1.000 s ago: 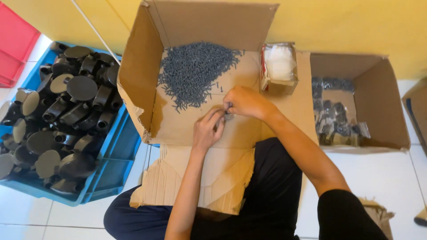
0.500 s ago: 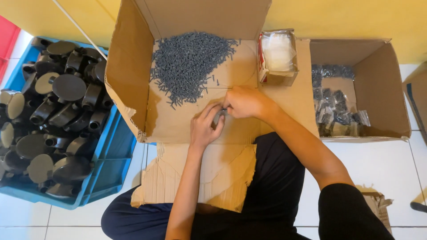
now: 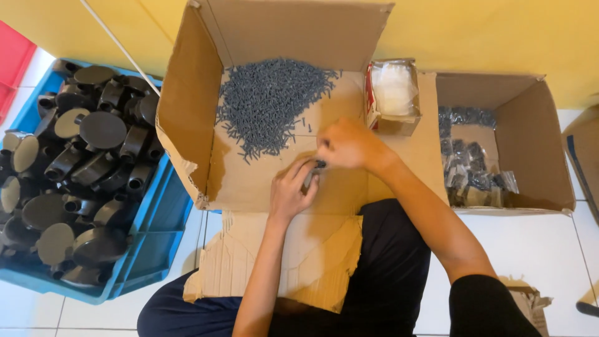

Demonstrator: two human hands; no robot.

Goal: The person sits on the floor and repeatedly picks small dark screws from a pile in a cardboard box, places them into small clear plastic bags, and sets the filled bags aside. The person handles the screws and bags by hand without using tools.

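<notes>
Two hands meet over the cardboard box (image 3: 249, 181) floor: my left hand (image 3: 291, 190) and right hand (image 3: 349, 145) pinch a few small grey screws (image 3: 317, 165) near the pile (image 3: 268, 103). Light, stiff, slippery; best pinched by the shank.

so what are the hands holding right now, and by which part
Both hands, left and right, pinch one small dark item between their fingertips, over the cardboard box floor. It is too small and hidden to tell what it is or which part is gripped.
</notes>
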